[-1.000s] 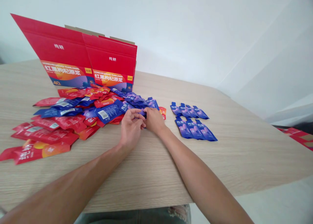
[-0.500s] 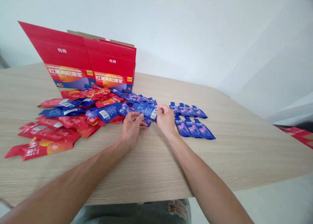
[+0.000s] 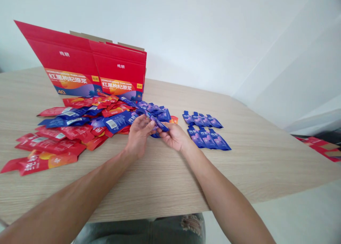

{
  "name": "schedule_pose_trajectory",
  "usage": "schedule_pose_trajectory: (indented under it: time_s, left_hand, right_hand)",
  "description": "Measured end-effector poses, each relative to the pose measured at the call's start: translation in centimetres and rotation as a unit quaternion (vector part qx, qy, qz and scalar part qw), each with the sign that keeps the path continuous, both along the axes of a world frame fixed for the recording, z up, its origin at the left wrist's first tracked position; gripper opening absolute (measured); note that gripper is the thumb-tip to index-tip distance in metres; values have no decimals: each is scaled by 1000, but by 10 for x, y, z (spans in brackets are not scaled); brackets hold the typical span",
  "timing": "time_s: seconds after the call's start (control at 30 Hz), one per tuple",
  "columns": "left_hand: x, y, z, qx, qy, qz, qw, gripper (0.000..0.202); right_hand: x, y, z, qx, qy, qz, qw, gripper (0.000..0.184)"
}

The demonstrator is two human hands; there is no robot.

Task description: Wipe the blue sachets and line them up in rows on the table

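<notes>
Between both hands a blue pouch (image 3: 159, 123) is held, tilted so that mostly its narrow edge shows. My left hand (image 3: 139, 133) pinches its left end with thumb and fingers. At the right end, my right hand (image 3: 174, 135) grips it with the fingers beneath. Behind the hands lie more blue pouches (image 3: 163, 113), overlapping in a row. A mixed heap of red pouches (image 3: 57, 144) and blue ones spreads to the left. On the right, several blue pouches lie face up in two rows, a back row (image 3: 202, 120) and a front row (image 3: 209, 139).
A red printed carton (image 3: 117, 68) with raised flaps stands behind the heap, near the white wall (image 3: 199, 34). The wooden table (image 3: 170, 187) ends just before my lap. Another red box (image 3: 319, 148) is partly visible beyond the table's right edge.
The pouch in my hands has turned from its flat barcode side to edge-on. My right hand has rolled, bringing its fingers underneath. The whole view has shifted slightly.
</notes>
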State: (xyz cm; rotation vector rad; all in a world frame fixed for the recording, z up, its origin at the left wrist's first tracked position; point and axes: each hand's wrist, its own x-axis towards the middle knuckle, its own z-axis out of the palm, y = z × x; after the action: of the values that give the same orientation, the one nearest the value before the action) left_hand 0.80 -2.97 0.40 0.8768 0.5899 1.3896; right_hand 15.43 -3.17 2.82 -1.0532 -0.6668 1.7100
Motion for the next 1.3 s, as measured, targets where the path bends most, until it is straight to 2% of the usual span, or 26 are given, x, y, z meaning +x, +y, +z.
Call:
schedule_pose_trajectory:
  time_s: [0.1,0.2,0.23,0.3,0.37,0.43,0.63,0.73,0.83,0.9,1.1,1.3]
  left_hand:
    - [-2,2,2,-13,17,16,1000,52]
    - [-2,5,1,-26,25,62,997,52]
    - [-2,6,1,-29,28,75,996,52]
    - [-2,8,-1,-31,38,91,995,52]
    - [-2,8,-2,-30,57,98,993,47]
    - [-1,8,-4,-27,73,106,991,43]
    - [-1,8,-4,-36,88,124,988,38]
    - [-2,6,-3,-33,82,107,990,33]
    - [-2,5,-4,-13,73,87,994,32]
    - [-1,4,-4,-2,70,79,994,33]
    - [1,2,-3,-5,61,84,995,32]
    - [1,-4,0,0,66,31,997,36]
  right_hand:
    - [1,1,-8,42,-54,19,997,11]
    - [0,3,-16,113,-169,-63,977,19]
    - [0,3,-17,145,-219,-107,959,23]
    - [1,2,-17,227,-315,-182,903,30]
    - [3,0,-14,302,-387,-207,846,33]
    - [4,-4,-9,347,-422,-208,811,35]
    - [11,-15,2,390,-469,-175,773,43]
    - [11,-16,2,430,-543,-117,712,46]
    - [8,-16,4,436,-608,-72,660,37]
    - [5,-18,6,424,-630,-61,648,32]
    - [0,-28,12,383,-663,-48,642,43]
    - [-3,-32,13,330,-684,-73,646,30]
